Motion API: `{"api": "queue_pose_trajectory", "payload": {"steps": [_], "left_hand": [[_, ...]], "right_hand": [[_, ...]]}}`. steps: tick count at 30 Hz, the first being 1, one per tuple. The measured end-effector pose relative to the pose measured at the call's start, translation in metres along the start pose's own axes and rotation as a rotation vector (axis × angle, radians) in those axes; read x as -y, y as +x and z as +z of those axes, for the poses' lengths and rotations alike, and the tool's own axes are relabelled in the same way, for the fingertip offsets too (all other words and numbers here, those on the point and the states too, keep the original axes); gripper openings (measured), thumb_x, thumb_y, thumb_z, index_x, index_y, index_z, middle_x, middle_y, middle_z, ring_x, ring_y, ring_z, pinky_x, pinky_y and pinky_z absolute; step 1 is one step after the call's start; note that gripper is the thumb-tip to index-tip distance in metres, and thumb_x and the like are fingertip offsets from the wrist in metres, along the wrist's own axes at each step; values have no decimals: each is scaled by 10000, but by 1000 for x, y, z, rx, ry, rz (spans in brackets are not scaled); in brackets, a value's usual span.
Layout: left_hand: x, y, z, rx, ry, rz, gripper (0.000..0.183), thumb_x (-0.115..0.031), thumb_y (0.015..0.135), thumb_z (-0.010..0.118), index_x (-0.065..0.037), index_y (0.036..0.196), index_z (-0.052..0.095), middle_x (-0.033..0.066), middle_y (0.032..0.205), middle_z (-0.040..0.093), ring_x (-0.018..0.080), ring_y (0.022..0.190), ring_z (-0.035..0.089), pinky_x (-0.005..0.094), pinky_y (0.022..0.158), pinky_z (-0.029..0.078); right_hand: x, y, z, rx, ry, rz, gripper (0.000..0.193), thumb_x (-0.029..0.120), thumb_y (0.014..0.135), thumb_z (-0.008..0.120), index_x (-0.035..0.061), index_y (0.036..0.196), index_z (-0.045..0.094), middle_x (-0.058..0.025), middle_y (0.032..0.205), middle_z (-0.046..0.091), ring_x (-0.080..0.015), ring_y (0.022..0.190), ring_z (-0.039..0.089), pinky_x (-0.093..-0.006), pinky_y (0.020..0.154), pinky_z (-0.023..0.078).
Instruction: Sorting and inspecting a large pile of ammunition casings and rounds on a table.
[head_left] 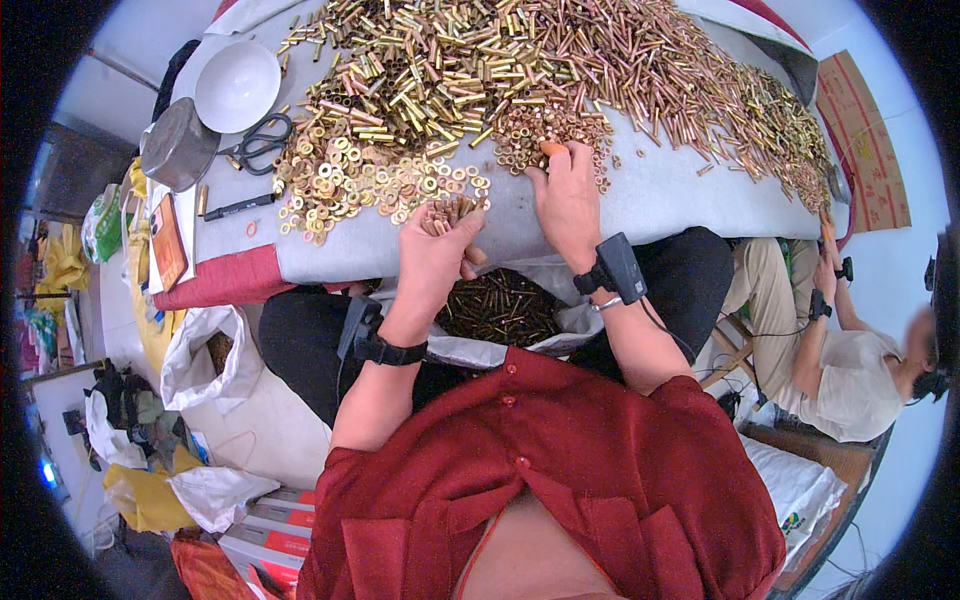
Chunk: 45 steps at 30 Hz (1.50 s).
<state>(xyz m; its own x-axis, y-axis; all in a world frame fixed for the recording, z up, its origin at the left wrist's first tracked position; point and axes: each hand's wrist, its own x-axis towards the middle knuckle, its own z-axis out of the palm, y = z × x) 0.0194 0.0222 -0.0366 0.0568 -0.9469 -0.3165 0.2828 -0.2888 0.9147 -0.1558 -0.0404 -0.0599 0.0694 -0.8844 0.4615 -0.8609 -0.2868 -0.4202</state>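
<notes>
Copper-coloured tubes [450, 214] sit bundled in the left hand [430, 252], clasped between thumb and fingers, ends protruding above the grip. The right hand [568, 197] is at small copper-coloured rings [520, 132] on the table [655, 195]; whether its fingertips pinch any, I cannot tell.

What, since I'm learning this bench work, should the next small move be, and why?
Probably pinch one small copper-coloured ring from the small-ring pile with the right hand: its fingers are already at that pile, while the left hand is occupied, holding a bunch of slim copper-coloured pieces.
</notes>
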Motion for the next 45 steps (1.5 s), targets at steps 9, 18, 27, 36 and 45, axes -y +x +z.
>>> {"api": "queue_pose_trajectory", "payload": {"steps": [9, 18, 27, 36, 45], "left_hand": [[-4, 1, -4, -8, -106, -41, 193, -130, 811, 675, -17, 945, 593, 70, 792, 632, 139, 501, 590, 221, 351, 411], [-9, 0, -8, -75, -175, 0, 185, -93, 803, 676, -21, 949, 588, 58, 785, 631, 132, 486, 585, 222, 336, 405], [-13, -1, -12, -67, -159, 34, 188, -96, 814, 670, -31, 969, 587, 37, 783, 625, 117, 491, 580, 209, 343, 394], [-7, -4, -6, 12, 17, 24, 181, -96, 808, 686, -30, 943, 586, 20, 709, 604, 84, 461, 549, 200, 347, 399], [11, -6, 2, 69, 221, 225, 150, -90, 813, 680, -47, 863, 545, -17, 617, 560, 47, 481, 529, 196, 378, 411]], "right_hand": [[-6, 2, -15, -143, -67, -98, 335, 137, 784, 675, 18, 1082, 578, -174, 1081, 535, -344, 997, 503, -400, 847, 427], [39, 26, 18, 86, 58, -450, 196, 48, 772, 573, 46, 961, 622, -93, 809, 541, -271, 840, 535, -346, 734, 460], [37, 30, 17, 171, 81, -407, 192, 18, 782, 562, 36, 963, 625, -99, 844, 548, -266, 830, 532, -348, 744, 449], [49, -5, -24, 307, 676, -108, 184, 7, 834, 579, 28, 1002, 650, -78, 899, 606, -169, 831, 577, -264, 752, 450], [38, -11, -43, 400, 653, 71, 116, 79, 859, 606, 25, 949, 656, -64, 843, 606, -145, 756, 558, -271, 670, 440]]}}
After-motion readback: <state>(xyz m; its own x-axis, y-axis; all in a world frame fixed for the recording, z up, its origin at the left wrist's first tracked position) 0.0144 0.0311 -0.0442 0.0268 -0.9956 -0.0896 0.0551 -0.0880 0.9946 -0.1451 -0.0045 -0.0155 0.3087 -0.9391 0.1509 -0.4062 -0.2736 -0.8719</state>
